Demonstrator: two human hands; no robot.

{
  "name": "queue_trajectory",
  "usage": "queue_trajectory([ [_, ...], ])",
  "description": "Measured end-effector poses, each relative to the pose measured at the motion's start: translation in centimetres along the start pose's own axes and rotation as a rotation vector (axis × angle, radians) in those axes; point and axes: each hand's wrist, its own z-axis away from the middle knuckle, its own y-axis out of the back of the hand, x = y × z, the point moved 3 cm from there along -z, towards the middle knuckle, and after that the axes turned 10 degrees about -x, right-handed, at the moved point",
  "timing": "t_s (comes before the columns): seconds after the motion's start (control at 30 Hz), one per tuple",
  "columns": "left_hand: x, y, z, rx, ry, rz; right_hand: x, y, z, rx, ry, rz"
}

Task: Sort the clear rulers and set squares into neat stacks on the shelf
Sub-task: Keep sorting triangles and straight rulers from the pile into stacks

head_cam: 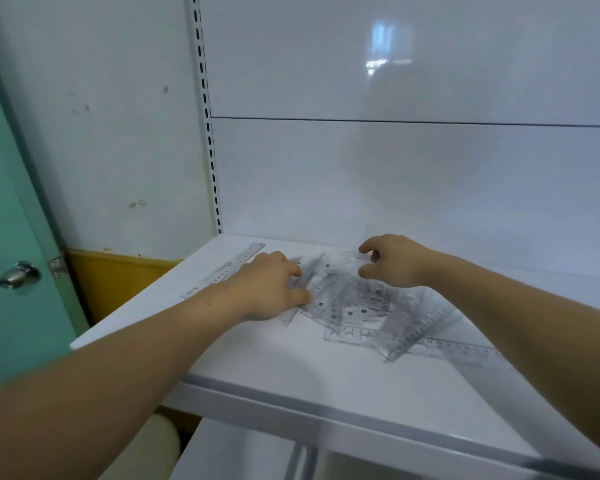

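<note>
A loose heap of clear rulers and set squares (357, 303) lies in the middle of the white shelf (291, 368). One clear ruler (234, 265) lies apart along the shelf's left edge. My left hand (267, 289) rests on the heap's left side, fingertips pressing on a clear piece. My right hand (395, 259) hovers over the far part of the heap, thumb and fingers curled toward a clear piece at the back; whether it holds that piece is unclear. Another long ruler (420, 334) sticks out of the heap toward the right.
The shelf's white back panel (395, 185) rises right behind the heap, with a slotted upright (210, 133) at its left. A teal door with a metal knob (20, 275) stands at the far left. A lower shelf (243, 455) shows beneath the front edge.
</note>
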Motion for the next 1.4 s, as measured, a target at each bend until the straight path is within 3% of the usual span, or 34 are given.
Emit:
queue_trajectory([
  [0.1, 0.3, -0.1, 0.4, 0.025, -0.053, -0.005, 0.1, -0.1, 0.6, -0.01, -0.029, -0.016],
  [0.27, -1.2, 0.4, 0.9, -0.004, 0.088, 0.014, -0.1, -0.1, 1.3, 0.008, -0.01, -0.06],
  [0.43, -1.8, 0.9, 1.4, 0.028, 0.041, 0.032, -0.6, -0.1, 1.5, 0.056, 0.022, -0.168],
  [0.63, -2.5, 0.8, 1.0, 0.074, 0.105, 0.051, -1.0, -0.3, 1.6, 0.018, 0.038, -0.212],
  [0.77, -0.8, 0.8, 1.2, 0.186, -0.007, 0.263, -1.3, -0.4, 1.7, 0.041, 0.051, -0.325],
  [0.93, 1.3, 0.3, 0.5, 0.153, -0.069, 0.6, -1.7, -0.3, 1.6, 0.071, 0.078, -0.474],
  [1.1, 1.8, 0.8, -0.2, 0.22, -0.089, 0.875, -1.8, 0.3, 1.3, 0.122, 0.105, -0.595],
  [1.3, 0.1, 1.5, 0.0, 0.228, -0.001, 0.899, -0.8, 1.1, 1.0, 0.285, 0.029, -0.464],
  [1.4, -1.1, 1.7, 0.5, 0.236, 0.033, 0.672, -0.7, 1.0, 1.3, 0.211, -0.006, -0.454],
])
